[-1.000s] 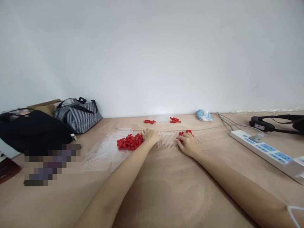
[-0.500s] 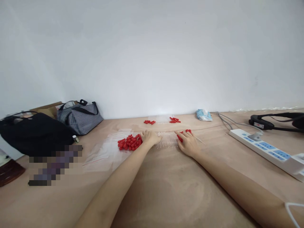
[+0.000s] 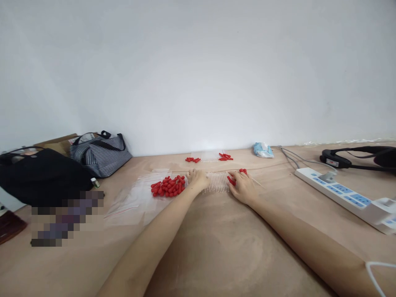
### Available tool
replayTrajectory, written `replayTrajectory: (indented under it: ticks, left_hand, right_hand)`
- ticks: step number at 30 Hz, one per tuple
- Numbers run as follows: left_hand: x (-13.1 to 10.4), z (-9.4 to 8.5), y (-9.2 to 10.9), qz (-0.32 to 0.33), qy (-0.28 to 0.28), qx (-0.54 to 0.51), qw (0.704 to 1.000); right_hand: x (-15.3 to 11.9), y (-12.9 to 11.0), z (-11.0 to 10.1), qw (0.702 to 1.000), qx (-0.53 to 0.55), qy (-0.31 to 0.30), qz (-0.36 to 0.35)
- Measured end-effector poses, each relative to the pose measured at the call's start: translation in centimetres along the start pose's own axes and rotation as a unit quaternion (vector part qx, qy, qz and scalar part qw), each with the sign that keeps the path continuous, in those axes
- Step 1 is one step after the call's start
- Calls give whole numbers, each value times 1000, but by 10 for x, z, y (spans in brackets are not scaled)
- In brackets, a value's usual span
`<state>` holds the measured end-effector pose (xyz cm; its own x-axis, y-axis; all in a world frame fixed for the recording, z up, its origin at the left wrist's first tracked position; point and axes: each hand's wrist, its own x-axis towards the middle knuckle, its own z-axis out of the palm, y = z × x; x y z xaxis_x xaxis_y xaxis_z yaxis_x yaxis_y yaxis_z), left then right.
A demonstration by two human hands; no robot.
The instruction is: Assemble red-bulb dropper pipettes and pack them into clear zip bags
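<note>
We see a row of pale sticks point(image 3: 219, 182), laid side by side on the worktop point(image 3: 216, 239) between the left hand point(image 3: 198, 180) and the right hand point(image 3: 243, 187). The left hand's fingers are hidden behind its back, so we cannot tell whether they grip. The right hand's fingers are slightly parted around a red piece point(image 3: 230, 180); we cannot tell whether they pinch it. We judge the near row well ordered, whereas the red heap point(image 3: 168, 186) beside the left hand is loose. A farther row of sticks point(image 3: 210, 157) has small red clusters point(image 3: 193, 159) at both ends. Clear plastic bags point(image 3: 130, 202) lie flat, partly under the heap; we make out nothing inside them. Farther out, a striped bag point(image 3: 103, 154) and a black bag point(image 3: 46, 177) hide their contents.
</note>
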<state>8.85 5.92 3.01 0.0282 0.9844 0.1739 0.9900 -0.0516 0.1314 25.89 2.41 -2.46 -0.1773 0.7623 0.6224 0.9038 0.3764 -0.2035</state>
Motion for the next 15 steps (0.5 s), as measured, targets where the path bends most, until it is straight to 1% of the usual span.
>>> replayTrajectory:
  ticks: [3,5,7,8,9,10,12,15]
  left_hand:
    - [-14,-9,-10,72,17,-25,997]
    - [-29,-14,-25,138,27,-47,989]
    - [-45,-14,-44,190,34,-66,979]
    - [-54,-13,-55,218,40,-77,972]
    - [-61,-11,-64,273,57,-106,954]
    - [-68,-7,-73,304,72,-131,941]
    - [-76,-1,-84,327,88,-172,925]
    - [-81,6,-87,335,90,-202,916]
  right_hand:
    - [0,-1,0,999,39,4,9]
    - [-1,-5,-1,998,66,9,7]
    - [-2,-12,-1,995,99,11,-9]
    - [-3,-17,-2,993,118,7,-21]
    - [-5,-23,-2,990,138,-1,-34]
    - [-6,-29,-2,986,157,-12,-48]
    - [-10,-41,-3,978,190,-38,-72]
    - [-14,-55,-5,969,213,-75,-99]
